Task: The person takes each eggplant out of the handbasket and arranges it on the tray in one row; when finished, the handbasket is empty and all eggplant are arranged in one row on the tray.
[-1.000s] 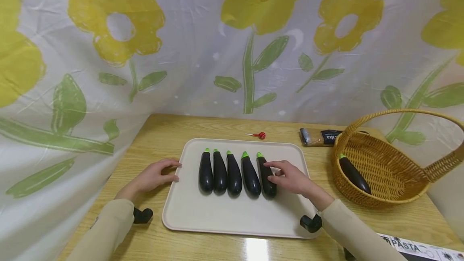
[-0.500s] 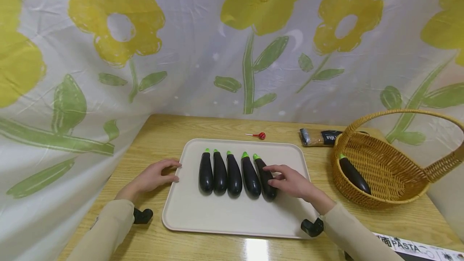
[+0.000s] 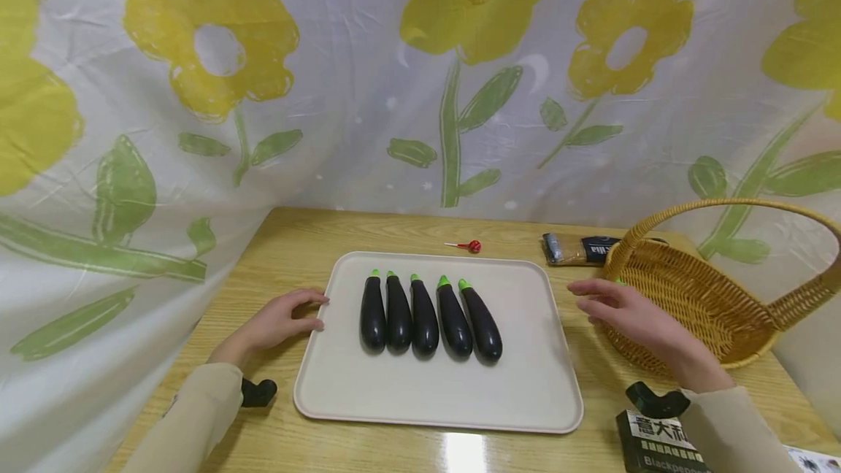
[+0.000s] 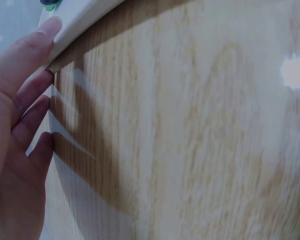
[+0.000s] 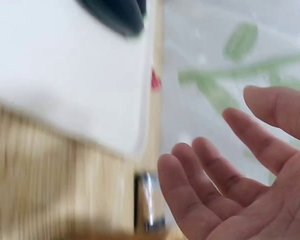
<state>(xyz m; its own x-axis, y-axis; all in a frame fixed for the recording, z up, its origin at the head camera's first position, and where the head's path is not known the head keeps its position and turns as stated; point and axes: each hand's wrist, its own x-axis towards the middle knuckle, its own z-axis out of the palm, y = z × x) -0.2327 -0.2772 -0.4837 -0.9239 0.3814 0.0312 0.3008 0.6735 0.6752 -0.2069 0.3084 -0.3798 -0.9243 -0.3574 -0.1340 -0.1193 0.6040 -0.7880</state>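
Observation:
Several dark eggplants point(image 3: 424, 320) with bright green stem ends lie side by side, stems away from me, on a white tray point(image 3: 420, 400). My left hand point(image 3: 284, 318) rests at the tray's left edge; in the left wrist view the thumb point(image 4: 51, 27) lies by the rim, with the other fingers bent loosely below. Over the near left side of a wicker basket point(image 3: 778, 341), my right hand point(image 3: 631, 312) holds nothing, its fingers relaxed and spread in the right wrist view. It hides the eggplant in the basket except for a bit of green.
A red lollipop point(image 3: 473, 246) lies behind the tray. Beside the basket, at the back, is a pasta packet point(image 3: 574, 249). A dark box point(image 3: 657, 444) with white lettering sits at the front right, partly under my right sleeve. A flowered cloth point(image 3: 342, 93) hangs behind the table.
My right hand has left the rightmost eggplant and moved right to the basket. That eggplant's stem end shifted left, so it now slants. My left hand has stayed in place.

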